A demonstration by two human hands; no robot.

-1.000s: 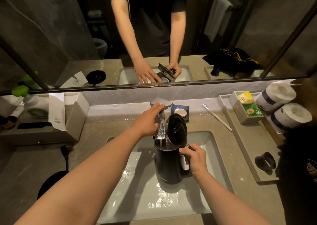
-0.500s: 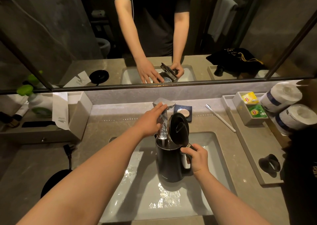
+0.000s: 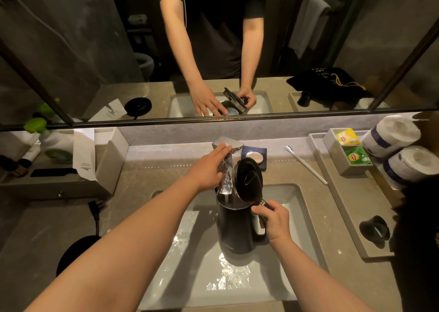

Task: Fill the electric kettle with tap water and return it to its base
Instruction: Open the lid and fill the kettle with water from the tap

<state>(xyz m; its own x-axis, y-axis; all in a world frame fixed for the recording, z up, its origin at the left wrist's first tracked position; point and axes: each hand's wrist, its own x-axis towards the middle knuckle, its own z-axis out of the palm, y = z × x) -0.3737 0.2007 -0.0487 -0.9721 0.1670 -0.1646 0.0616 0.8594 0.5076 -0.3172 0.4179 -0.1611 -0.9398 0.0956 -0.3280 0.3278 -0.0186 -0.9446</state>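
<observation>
A black electric kettle (image 3: 234, 226) stands upright in the white sink (image 3: 297, 216), its round lid (image 3: 248, 179) tipped open. My right hand (image 3: 275, 221) grips the kettle's handle. A chrome tap (image 3: 226, 169) reaches over the kettle's mouth, and a thin stream of water falls from it into the kettle. My left hand (image 3: 209, 169) lies against the tap, fingers stretched up to its flat lever. The kettle's round black base (image 3: 73, 252) sits on the counter at the lower left, with its cord and plug (image 3: 96, 208) beyond it.
The sink floor is wet. A soap dish (image 3: 254, 157) and a toothbrush (image 3: 306, 164) lie behind the sink. A grey tray (image 3: 342, 207) on the right holds tea bags (image 3: 354, 156), paper rolls (image 3: 413, 162) and a black ring. A tissue box (image 3: 104, 154) stands left.
Almost nothing has moved. Both hands, the kettle and the tap keep their places, and water keeps running into the kettle. Only the camera has shifted slightly.
</observation>
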